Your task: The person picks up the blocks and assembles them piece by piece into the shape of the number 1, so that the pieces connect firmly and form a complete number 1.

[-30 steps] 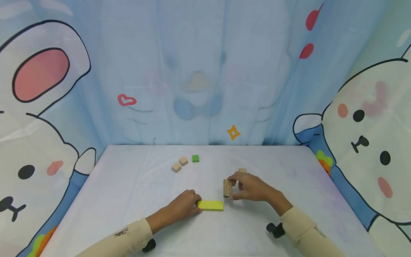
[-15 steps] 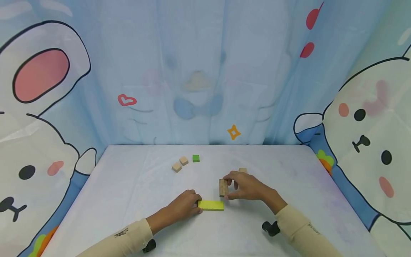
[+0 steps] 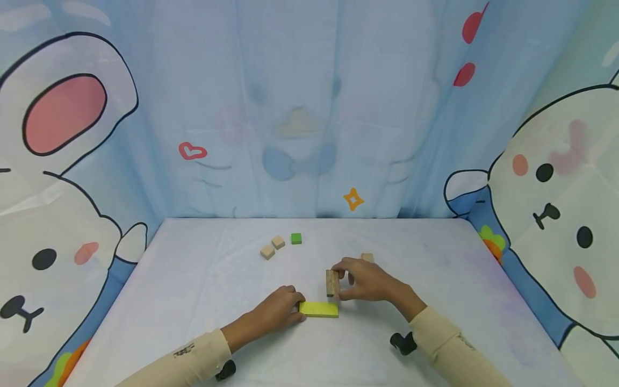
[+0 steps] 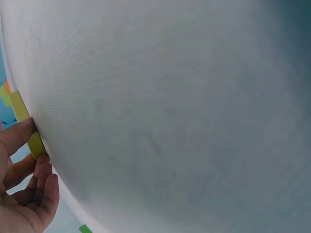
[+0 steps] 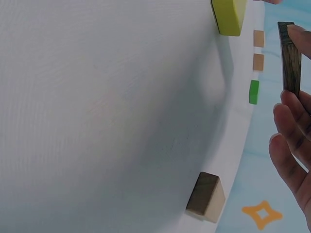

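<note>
My left hand [image 3: 276, 310] pinches the left end of a long yellow block [image 3: 320, 309] lying on the white-covered table. In the left wrist view, thumb and fingers are on either side of this yellow block [image 4: 20, 109]. With thumb and fingertips, my right hand [image 3: 371, 280] holds a brown wood-grain block [image 3: 332, 283], just behind the yellow block's right end. The right wrist view shows that wood-grain block [image 5: 290, 60] raised off the table between thumb and fingers, its other fingers spread.
Behind my right hand stands another wooden block [image 3: 367, 258], seen with a brown top in the right wrist view. Farther back on the table [image 3: 203, 279] are two pale wooden cubes [image 3: 267, 252] and a green cube [image 3: 296, 238]. A printed curtain [image 3: 290, 107] hangs behind.
My right hand has moved a little to the left with the wood-grain block, bringing it over behind the yellow block. The left hand and the yellow block stay in place.
</note>
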Available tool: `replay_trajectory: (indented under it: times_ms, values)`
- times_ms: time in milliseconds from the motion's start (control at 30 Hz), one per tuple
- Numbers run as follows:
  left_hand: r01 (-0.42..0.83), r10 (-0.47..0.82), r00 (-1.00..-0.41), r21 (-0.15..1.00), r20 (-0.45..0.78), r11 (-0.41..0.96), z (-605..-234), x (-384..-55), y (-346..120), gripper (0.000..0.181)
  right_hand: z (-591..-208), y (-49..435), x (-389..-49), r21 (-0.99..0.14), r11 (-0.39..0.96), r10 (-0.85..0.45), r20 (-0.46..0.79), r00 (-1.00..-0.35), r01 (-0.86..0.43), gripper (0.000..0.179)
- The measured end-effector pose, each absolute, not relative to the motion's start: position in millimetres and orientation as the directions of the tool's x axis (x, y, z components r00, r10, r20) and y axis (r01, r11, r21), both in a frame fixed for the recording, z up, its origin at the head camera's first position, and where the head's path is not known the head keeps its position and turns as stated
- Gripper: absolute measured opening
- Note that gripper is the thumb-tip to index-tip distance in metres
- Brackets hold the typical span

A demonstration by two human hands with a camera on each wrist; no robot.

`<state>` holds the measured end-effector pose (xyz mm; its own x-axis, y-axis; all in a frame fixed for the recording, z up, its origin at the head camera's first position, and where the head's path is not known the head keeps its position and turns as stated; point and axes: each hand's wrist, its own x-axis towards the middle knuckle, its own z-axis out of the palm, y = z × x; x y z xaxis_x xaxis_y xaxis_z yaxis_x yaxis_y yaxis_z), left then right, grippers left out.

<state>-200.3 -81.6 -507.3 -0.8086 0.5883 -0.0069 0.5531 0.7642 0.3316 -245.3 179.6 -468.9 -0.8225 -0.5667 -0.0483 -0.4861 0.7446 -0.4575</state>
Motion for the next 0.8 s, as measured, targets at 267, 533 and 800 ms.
replay_trajectory:
  times_ms: [267, 533, 800]
  values:
    - [0.547, 0.582, -0.813, 0.321, -0.017, 0.773, -506.2, -200.1, -81.0, 0.035, -473.0, 173.7, -246.0, -0.452, 0.743, -0.576, -0.059, -0.815, -0.493, 0.062]
    - [0.543, 0.58, -0.814, 0.315, -0.031, 0.779, -507.1, -200.7, -80.4, 0.036, -477.4, 166.2, -243.9, -0.439, 0.762, -0.555, -0.064, -0.829, -0.476, 0.063]
    - [0.551, 0.584, -0.811, 0.307, -0.022, 0.776, -507.3, -200.7, -81.6, 0.036, -479.4, 160.6, -242.5, -0.425, 0.754, -0.569, -0.044, -0.821, -0.5, 0.064]
